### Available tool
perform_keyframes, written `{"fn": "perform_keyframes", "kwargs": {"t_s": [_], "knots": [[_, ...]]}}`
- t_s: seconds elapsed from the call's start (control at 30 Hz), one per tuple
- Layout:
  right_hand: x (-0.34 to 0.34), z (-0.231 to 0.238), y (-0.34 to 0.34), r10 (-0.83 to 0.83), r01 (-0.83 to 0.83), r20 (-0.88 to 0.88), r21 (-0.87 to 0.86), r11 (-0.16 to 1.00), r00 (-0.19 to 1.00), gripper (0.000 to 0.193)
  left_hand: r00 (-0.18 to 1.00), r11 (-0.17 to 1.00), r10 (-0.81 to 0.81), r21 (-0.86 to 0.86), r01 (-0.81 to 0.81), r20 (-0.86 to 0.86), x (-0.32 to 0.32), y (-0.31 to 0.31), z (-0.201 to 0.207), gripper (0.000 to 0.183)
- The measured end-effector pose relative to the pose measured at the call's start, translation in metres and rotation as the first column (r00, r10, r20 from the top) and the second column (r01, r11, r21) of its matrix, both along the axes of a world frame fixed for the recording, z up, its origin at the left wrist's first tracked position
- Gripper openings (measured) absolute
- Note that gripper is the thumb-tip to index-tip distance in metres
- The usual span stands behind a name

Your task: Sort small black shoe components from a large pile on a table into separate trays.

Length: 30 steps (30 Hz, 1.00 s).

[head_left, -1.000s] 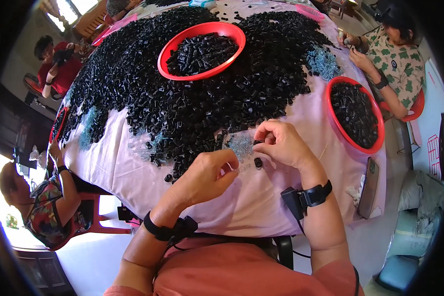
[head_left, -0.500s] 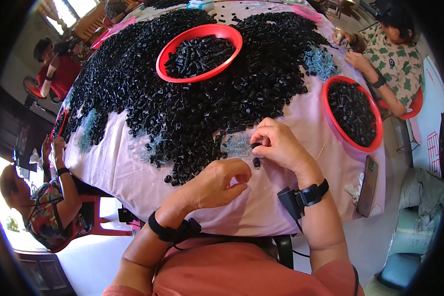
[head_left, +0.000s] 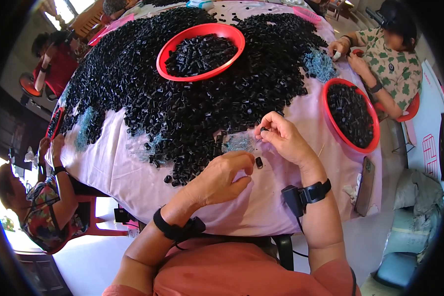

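Note:
My right hand (head_left: 287, 143) pinches a small black plastic piece (head_left: 264, 129) between thumb and fingertips, just above the cloth. My left hand (head_left: 221, 178) hovers to its left, fingers curled with a gap to the thumb, and nothing shows in it. Between the two hands a single black piece (head_left: 259, 162) lies on the pale pink cloth (head_left: 281, 209). Beyond them is a small heap of clear bluish bits (head_left: 239, 142), too fine to name. It borders a broad pile of similar black pieces (head_left: 202, 111).
A red basin (head_left: 163, 69) filled with black pieces stands amid the pile. At right are another filled red basin (head_left: 375, 140), a phone (head_left: 365, 186) and more bluish bits (head_left: 320, 64). Other people sit around the table: one at right, one at near left, others farther off.
My right hand has shifted slightly right and up, still pinching a black piece. My left hand has edged right and its fingers have drawn a little nearer the thumb.

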State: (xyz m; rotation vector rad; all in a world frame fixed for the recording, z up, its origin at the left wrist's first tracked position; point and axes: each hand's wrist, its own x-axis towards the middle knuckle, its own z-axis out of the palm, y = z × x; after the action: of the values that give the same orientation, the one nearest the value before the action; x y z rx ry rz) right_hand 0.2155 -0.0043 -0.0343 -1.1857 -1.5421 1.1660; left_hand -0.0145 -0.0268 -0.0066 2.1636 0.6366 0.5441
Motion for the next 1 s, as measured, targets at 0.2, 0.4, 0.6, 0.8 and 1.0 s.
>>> {"fn": "perform_keyframes", "kwargs": {"t_s": [0.2, 0.4, 0.6, 0.8, 1.0], "knots": [[-0.002, 0.013, -0.004, -0.048, 0.022, -0.147, -0.172, 0.985, 0.988, 0.003, 1.000, 0.999, 0.026, -0.035, -0.026, -0.009, -0.003, -0.002, 0.003, 0.012], [-0.006, 0.016, 0.001, -0.001, 0.019, 0.107, -0.159, 0.987, 0.994, 0.003, 0.996, 0.999, 0.042, 0.035, -0.039, -0.077, 0.000, 0.000, 0.007, 0.011], [-0.011, 0.013, -0.001, -0.153, 0.146, -0.052, -0.126, 0.981, 0.987, 0.006, 0.997, 0.994, 0.077, 0.085, -0.074, -0.033, -0.001, 0.000, 0.002, 0.012], [0.001, 0.001, -0.003, -0.136, 0.090, -0.236, -0.195, 0.977, 0.962, 0.006, 0.998, 0.999, 0.037, -0.012, -0.038, -0.048, 0.007, -0.001, 0.004, 0.013], [0.000, 0.002, -0.002, -0.122, 0.082, -0.272, -0.153, 0.985, 0.954, 0.010, 0.999, 0.999, 0.050, -0.009, -0.050, -0.020, 0.009, -0.003, 0.002, 0.014]]}}
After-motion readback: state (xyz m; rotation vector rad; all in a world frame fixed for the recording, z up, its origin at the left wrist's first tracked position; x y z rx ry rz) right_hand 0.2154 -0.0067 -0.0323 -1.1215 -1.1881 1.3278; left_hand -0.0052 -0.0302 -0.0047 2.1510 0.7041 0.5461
